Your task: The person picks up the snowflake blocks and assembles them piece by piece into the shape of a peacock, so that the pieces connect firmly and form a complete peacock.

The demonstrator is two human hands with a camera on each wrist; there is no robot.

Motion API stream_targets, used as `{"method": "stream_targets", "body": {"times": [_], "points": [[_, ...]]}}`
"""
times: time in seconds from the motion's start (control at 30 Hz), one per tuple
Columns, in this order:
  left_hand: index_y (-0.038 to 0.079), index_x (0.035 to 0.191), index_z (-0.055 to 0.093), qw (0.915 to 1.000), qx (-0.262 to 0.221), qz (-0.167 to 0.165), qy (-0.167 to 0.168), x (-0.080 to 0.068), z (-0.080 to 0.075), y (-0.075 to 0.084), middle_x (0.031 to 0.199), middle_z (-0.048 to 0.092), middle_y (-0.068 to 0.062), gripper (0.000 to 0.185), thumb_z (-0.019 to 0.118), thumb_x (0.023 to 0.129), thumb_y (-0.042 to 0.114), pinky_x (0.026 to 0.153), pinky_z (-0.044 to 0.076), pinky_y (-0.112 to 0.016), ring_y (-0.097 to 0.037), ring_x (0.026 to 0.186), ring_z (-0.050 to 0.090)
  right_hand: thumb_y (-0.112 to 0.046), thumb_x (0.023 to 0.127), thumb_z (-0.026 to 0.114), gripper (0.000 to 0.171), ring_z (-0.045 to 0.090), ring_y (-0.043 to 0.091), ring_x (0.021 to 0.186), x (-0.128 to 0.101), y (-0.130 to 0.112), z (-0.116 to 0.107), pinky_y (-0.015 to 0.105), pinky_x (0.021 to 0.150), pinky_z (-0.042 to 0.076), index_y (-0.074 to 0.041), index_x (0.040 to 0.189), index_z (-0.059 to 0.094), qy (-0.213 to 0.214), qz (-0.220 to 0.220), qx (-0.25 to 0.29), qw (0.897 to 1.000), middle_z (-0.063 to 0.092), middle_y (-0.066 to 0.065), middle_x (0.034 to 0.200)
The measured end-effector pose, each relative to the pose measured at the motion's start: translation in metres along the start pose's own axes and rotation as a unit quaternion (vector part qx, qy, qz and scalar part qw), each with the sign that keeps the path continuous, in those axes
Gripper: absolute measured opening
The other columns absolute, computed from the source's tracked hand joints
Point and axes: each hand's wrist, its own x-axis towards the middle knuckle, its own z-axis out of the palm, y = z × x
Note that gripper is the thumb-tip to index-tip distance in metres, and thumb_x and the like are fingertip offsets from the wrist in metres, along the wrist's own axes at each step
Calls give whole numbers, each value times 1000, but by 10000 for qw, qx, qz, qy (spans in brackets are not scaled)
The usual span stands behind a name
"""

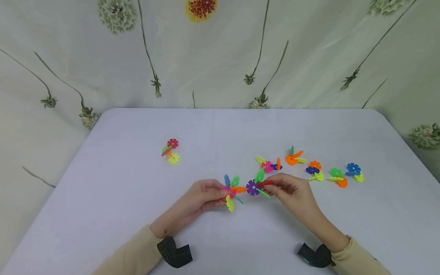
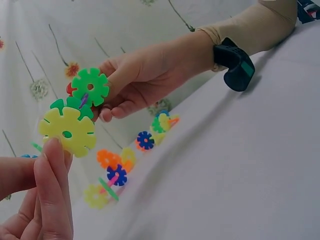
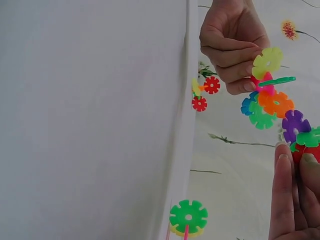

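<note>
Head view: two hands join snowflake-disc clusters over white table

Head view, nearest first: both forearms in beige sleeves enter from the bottom edge, each with a black wrist strap. Left hand (image 1: 203, 196) has fingers curled round a multicolour disc cluster (image 1: 232, 191) (pink, blue, green, orange, yellow discs), pinching it at its left side. Right hand (image 1: 292, 191) pinches a second cluster (image 1: 257, 185) built on a purple disc with green and red pieces. The two clusters meet at centre, orange disc touching purple disc, held just above the table (image 1: 103, 214).

Beyond the hands, on the right: a row of small loose disc groups (image 1: 314, 168), near one another, running from pink-yellow to blue-yellow. Further left, well apart: a red-and-yellow group (image 1: 170, 151).

Farthest: a pale floral curtain (image 1: 220, 53) behind the table's far edge
</note>
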Motion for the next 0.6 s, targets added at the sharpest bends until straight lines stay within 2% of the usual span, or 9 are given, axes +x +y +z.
{"method": "stream_targets", "body": {"times": [0.17, 0.3, 0.37, 0.53, 0.6], "points": [[-2, 97, 61, 10000, -15, -26, 35, -2, 2, 0, 84, 65, -7, 10, 59, 91, 6, 76, 52, -24, -14, 74, 64, 7, 80, 68, 13, 61, 16, 66, -1, -1, 1, 32, 57, 54, -3, 89, 69, 67, 115, -42, 9999, 68, 7, 81], [-3, 98, 61, 9999, 73, -90, 85, -3, 4, -1, 85, 65, -8, 12, 61, 90, 7, 76, 52, -25, -14, 74, 64, 4, 81, 68, 11, 61, 16, 68, -3, 0, 2, 33, 60, 55, -4, 89, 69, -117, 148, 58, 9998, 67, 7, 82], [-4, 98, 61, 9998, 151, -109, 100, -3, 4, -1, 86, 65, -9, 15, 62, 90, 8, 76, 52, -26, -15, 74, 64, 4, 80, 69, 13, 62, 15, 69, -3, 0, 2, 32, 61, 55, -5, 89, 70, -246, 85, -80, 9996, 68, 3, 82], [-6, 98, 60, 9990, 424, -63, 94, -4, 6, -1, 83, 66, -10, 17, 63, 89, 9, 73, 52, -24, -15, 71, 65, 8, 75, 73, 22, 64, 10, 73, -3, -1, 3, 27, 64, 54, -9, 89, 72, -506, -389, -780, 9949, 68, -6, 83], [-7, 97, 60, 9986, 529, -36, 90, -4, 7, -2, 82, 67, -9, 17, 63, 89, 8, 71, 52, -23, -14, 69, 65, 10, 73, 74, 24, 65, 9, 75, -4, 0, 3, 25, 66, 54, -8, 88, 72, -565, -650, -950, 9917, 68, -6, 83]]}}
